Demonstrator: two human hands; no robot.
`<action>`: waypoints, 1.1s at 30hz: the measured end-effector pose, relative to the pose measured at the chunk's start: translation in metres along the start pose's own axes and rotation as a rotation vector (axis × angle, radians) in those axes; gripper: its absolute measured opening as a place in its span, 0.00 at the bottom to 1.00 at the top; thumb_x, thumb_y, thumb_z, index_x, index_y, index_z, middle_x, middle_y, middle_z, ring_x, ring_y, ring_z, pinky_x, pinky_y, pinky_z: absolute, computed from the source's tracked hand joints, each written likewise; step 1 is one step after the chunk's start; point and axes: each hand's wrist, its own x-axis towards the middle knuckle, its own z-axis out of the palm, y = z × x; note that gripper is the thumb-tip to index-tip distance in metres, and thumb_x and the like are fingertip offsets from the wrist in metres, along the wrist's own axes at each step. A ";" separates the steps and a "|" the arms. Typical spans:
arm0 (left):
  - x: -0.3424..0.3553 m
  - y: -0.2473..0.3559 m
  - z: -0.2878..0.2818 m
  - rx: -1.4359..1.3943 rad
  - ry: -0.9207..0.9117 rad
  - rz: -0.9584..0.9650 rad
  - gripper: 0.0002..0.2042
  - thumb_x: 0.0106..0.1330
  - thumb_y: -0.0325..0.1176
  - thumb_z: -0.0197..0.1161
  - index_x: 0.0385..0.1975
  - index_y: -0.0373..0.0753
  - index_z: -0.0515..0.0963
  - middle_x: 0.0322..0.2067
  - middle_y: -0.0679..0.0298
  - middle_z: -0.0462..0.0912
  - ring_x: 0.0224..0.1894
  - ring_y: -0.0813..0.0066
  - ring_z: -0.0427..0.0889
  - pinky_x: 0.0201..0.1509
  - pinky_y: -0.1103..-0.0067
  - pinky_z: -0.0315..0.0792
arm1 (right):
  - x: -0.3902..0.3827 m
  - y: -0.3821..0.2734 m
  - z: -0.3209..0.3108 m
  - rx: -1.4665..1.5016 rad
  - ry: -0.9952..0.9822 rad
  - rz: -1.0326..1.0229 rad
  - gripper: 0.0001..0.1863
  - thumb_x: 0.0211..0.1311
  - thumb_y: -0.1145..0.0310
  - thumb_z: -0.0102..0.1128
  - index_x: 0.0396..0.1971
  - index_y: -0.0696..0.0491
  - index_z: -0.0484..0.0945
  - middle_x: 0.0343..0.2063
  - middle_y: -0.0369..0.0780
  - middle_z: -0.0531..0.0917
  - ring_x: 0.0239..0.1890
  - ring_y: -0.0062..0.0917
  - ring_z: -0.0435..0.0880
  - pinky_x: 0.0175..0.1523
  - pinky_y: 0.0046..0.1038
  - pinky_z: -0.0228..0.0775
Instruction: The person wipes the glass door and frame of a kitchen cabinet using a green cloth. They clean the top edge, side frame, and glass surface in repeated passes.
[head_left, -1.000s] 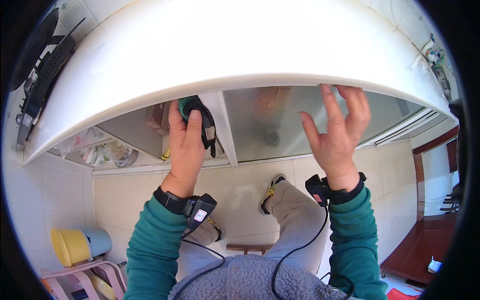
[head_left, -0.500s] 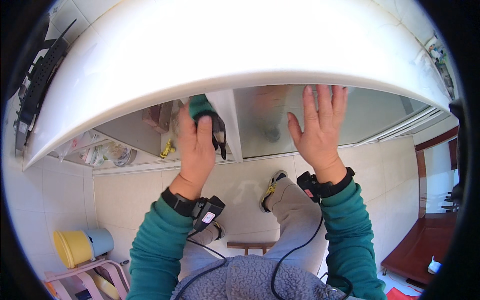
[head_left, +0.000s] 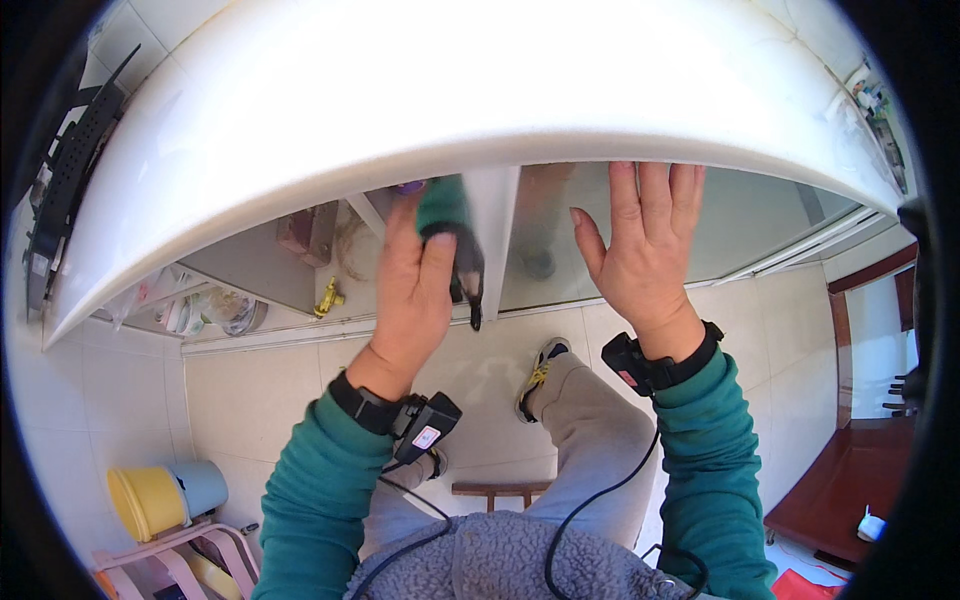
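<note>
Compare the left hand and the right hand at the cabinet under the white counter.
The left hand grips a dark-and-green cloth-like thing at the white cabinet frame; the right hand holds nothing. The left hand's fingers curl, while the right hand's lie flat and spread on the glass door. Both wear black wrist devices and green sleeves.

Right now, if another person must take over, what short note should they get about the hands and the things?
Left hand: holds a green and black tool against the white frame post under the white counter.
Right hand: open, flat on the glass door, holding nothing.
Done: cannot tell from this view.
Left: the work at the post appears unfinished, since the tool is not yet put away.
</note>
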 end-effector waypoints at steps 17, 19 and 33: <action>-0.037 -0.069 0.017 0.180 -0.171 -0.259 0.13 0.68 0.29 0.54 0.50 0.35 0.73 0.41 0.52 0.76 0.44 0.55 0.75 0.53 0.73 0.68 | -0.029 -0.029 -0.015 0.483 -0.081 0.488 0.29 0.50 0.84 0.56 0.57 0.58 0.68 0.56 0.47 0.70 0.56 0.38 0.71 0.61 0.36 0.63; -0.033 -0.063 0.013 0.155 -0.152 -0.287 0.13 0.69 0.29 0.53 0.50 0.35 0.73 0.41 0.54 0.76 0.44 0.58 0.76 0.53 0.75 0.68 | -0.042 -0.037 -0.003 0.631 -0.142 0.714 0.26 0.55 0.86 0.52 0.56 0.59 0.66 0.52 0.44 0.72 0.53 0.31 0.73 0.57 0.31 0.67; 0.000 -0.048 0.054 0.196 -0.138 0.071 0.21 0.60 0.21 0.48 0.55 0.34 0.69 0.55 0.44 0.69 0.57 0.42 0.67 0.62 0.65 0.62 | -0.060 -0.066 0.025 0.980 0.037 0.857 0.25 0.54 0.87 0.48 0.54 0.58 0.70 0.51 0.44 0.72 0.54 0.31 0.74 0.61 0.30 0.66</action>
